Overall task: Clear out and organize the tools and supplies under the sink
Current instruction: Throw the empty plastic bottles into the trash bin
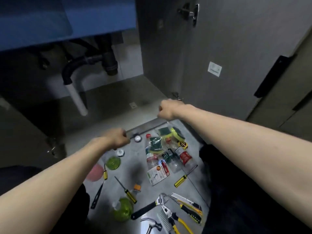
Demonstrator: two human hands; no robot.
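The open grey cabinet under the blue sink (50,22) is the biggest thing before me, its floor (108,98) bare except for the dark drain pipe (108,63) and the white pipe (77,100) running down from it. So I judge the clearing-out nearly done and the sorting about to start.

Everything else lies on the grey floor (133,159) in front of the cabinet. Nearest its sill is a heap of clear plastic bottles (152,154) with green-and-yellow sponges (168,132) on top and a small printed carton (157,173) at its near edge. Farther out from the cabinet are the black-handled adjustable wrench (146,207), the yellow-handled pliers (175,220) and a steel claw hammer (152,224). Three yellow-and-black screwdrivers (184,177) are scattered between them and the sill, with two green translucent lids (113,162) off to the left.

My left hand (118,138) is curled just in front of the sill, beside a small white round cap (137,138); I cannot tell whether it grips anything. My right hand (166,109) is curled over the sill, and what it holds, if anything, is hidden.

Next I would group like with like, tools apart from cleaning supplies, before anything goes back in.

The bottle labels and the carton's print are too blurred to read.
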